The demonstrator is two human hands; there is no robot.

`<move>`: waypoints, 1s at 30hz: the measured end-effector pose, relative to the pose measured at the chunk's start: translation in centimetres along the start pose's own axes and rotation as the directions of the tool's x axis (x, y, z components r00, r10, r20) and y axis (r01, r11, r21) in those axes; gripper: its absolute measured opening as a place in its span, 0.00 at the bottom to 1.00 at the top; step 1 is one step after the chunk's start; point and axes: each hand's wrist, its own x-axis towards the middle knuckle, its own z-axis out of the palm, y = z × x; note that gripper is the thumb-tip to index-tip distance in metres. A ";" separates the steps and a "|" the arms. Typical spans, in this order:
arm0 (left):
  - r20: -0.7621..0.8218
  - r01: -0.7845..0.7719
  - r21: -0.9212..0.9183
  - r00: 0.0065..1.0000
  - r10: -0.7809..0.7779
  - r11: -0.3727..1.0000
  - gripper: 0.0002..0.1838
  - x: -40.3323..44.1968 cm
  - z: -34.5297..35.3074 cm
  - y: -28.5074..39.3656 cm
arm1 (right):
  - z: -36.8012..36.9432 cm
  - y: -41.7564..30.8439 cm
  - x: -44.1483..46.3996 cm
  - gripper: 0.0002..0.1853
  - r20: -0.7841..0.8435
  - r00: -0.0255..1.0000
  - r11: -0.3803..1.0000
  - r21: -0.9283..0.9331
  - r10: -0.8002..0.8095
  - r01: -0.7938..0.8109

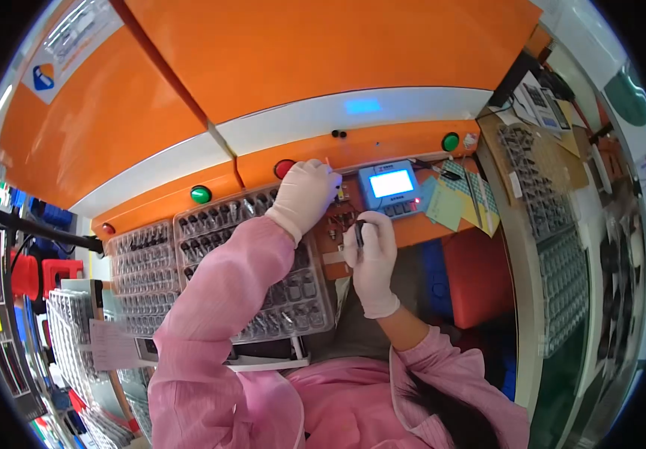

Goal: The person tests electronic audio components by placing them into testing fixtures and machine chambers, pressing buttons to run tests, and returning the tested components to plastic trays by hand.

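My left hand, in a white glove, reaches over the orange bench beside the red button. Its fingers are bent together near a small fixture; what they hold, if anything, is hidden. Lower and to the right, my gloved right hand has its fingers closed around a small dark part. Several small metal pieces lie on the bench between the hands. Just above my right hand stands a meter with a lit screen.
Clear trays of dark parts lie under and beside my left arm. Yellow notes and tweezers are right of the meter. Green buttons sit on the orange panel. More trays stand at the right; a red stool is below the bench.
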 end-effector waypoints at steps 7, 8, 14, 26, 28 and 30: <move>0.014 -0.027 0.048 1.000 0.027 0.998 0.08 -0.7 -0.1 -0.3 | 0.9 1.2 1.1 0.06 -0.038 0.999 1.000 -0.001 0.000 0.000; 0.005 -0.033 0.049 0.999 0.032 0.998 0.08 -0.7 -0.1 -0.3 | 0.9 1.4 1.6 0.06 -0.058 0.998 1.000 -0.013 0.012 -0.013; -0.079 -0.067 0.066 0.994 0.072 0.996 0.07 -0.8 0.0 -0.1 | 1.1 0.8 0.8 0.06 -0.070 0.997 1.000 -0.014 -0.016 0.015; -0.108 -0.094 0.116 0.988 0.107 0.989 0.08 -0.5 -2.9 0.4 | -2.4 -3.7 -4.2 0.09 0.108 0.992 0.991 -0.108 -0.064 0.076; -0.095 0.048 -0.156 0.994 -0.063 0.987 0.08 -1.6 -5.8 0.7 | -2.6 -4.3 -3.8 0.09 0.091 0.992 0.988 -0.114 -0.090 0.100; 0.071 0.323 -0.625 0.930 -0.360 0.710 0.08 -3.4 -8.1 1.3 | -2.5 -4.8 -3.5 0.09 0.061 0.989 0.982 -0.126 -0.132 0.139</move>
